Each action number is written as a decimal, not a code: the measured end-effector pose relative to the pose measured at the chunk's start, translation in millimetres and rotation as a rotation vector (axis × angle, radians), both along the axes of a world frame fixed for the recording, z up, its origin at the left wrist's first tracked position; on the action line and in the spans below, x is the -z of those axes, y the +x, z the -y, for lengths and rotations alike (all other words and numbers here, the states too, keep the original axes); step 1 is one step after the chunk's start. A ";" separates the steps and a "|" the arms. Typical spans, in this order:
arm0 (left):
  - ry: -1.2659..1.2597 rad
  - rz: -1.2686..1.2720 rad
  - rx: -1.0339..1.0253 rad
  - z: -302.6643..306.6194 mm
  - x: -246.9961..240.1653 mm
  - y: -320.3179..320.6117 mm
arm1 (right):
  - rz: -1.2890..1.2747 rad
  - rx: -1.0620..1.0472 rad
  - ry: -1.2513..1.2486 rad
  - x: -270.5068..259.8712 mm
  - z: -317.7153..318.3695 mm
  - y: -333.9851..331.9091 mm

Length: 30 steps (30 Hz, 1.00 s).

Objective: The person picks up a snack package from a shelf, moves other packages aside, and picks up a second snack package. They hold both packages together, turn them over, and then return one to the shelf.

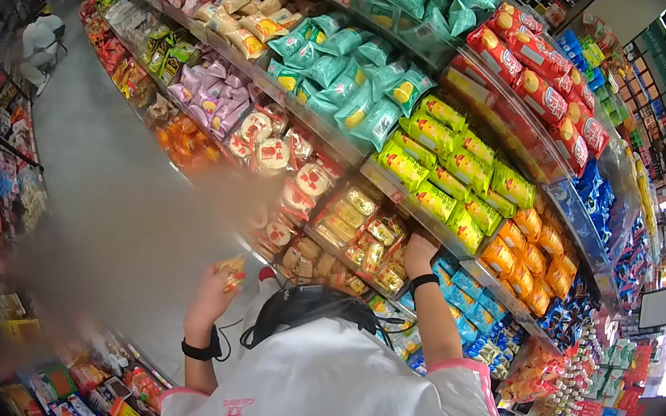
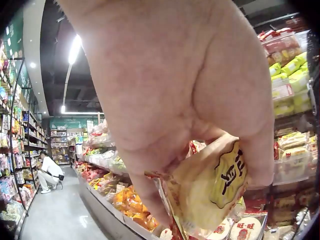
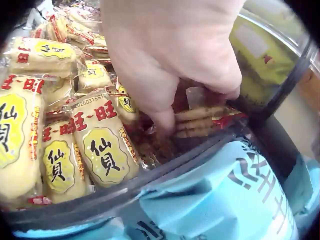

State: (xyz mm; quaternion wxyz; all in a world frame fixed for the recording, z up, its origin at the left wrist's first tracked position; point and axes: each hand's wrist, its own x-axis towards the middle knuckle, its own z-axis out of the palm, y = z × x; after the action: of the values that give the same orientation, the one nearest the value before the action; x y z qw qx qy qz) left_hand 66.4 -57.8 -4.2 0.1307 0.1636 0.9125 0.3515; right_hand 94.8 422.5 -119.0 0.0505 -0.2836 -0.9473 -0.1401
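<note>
My left hand (image 1: pixel 211 291) is raised in front of the shelves and pinches a small yellow rice cracker packet (image 1: pixel 232 272). In the left wrist view the left hand's fingers (image 2: pixel 150 195) curl round that packet (image 2: pixel 210 182), which bears black characters. My right hand (image 1: pixel 419 253) reaches into a shelf bin of the same yellow packets (image 1: pixel 371 234). In the right wrist view the right hand (image 3: pixel 170 55) has its fingers curled down round one clear-sided cracker packet (image 3: pixel 200 120) among the pile (image 3: pixel 102 152).
Long snack shelves run up the right: teal bags (image 1: pixel 349 84), green-yellow bags (image 1: pixel 447 172), red bags (image 1: pixel 535 75), orange bags (image 1: pixel 533 255). A clear plastic rail (image 3: pixel 150 182) fronts the bin, with blue packs (image 3: pixel 220 200) below. Someone in white crouches far down the grey aisle (image 1: pixel 39 43).
</note>
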 end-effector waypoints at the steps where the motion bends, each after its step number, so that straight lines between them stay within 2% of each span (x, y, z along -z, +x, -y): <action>1: 0.018 -0.024 0.000 -2.0 -2.1 -1.8 | -0.013 0.002 0.016 5.0 -2.3 -2.2; 4: -0.009 -0.028 -0.009 -7.3 -13.5 -7.3 | 0.102 0.069 -0.086 -1.6 -5.1 -12.4; 5: -0.019 -0.012 -0.012 -9.1 -16.5 -8.6 | -0.002 0.107 -0.190 5.1 -11.4 -17.1; 11: -0.046 0.024 -0.003 -9.2 -6.4 -6.8 | 0.041 0.054 -0.337 4.1 -20.1 -14.3; 14: -0.033 0.038 0.003 -6.8 -3.1 -4.8 | 0.041 0.004 -0.414 51.1 -47.9 -4.3; 17: -0.031 0.054 -0.002 -5.2 -2.5 -3.6 | 0.084 0.117 -0.539 72.3 -57.2 -1.3; 18: -0.026 0.049 -0.001 -3.7 2.6 -3.6 | 0.147 0.147 -0.578 48.2 -47.1 -4.3; 19: -0.020 0.043 0.000 -2.6 7.1 -3.7 | 0.210 0.177 -0.616 -2.3 -23.5 -9.8; 21: -0.030 0.036 0.016 -1.5 11.2 -4.9 | 0.252 0.165 -0.648 -29.4 -6.7 -10.1; 26: -0.040 0.057 0.017 -8.9 1.6 -7.5 | 0.142 0.050 -0.648 -14.5 -9.8 0.6; 29: -0.025 0.044 0.014 -14.9 -6.1 -10.0 | 0.331 0.060 -0.725 -13.4 -19.8 -6.2; 30: -0.023 0.048 0.011 -16.9 -10.2 -10.6 | 0.323 0.059 -0.715 -15.3 -20.3 -5.9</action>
State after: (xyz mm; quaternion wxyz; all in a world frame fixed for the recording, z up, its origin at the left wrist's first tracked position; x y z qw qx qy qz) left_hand 55.7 -40.8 6.0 0.1561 0.1586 0.9123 0.3438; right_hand 88.9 442.8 -103.7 -0.2053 -0.2847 -0.9235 0.1545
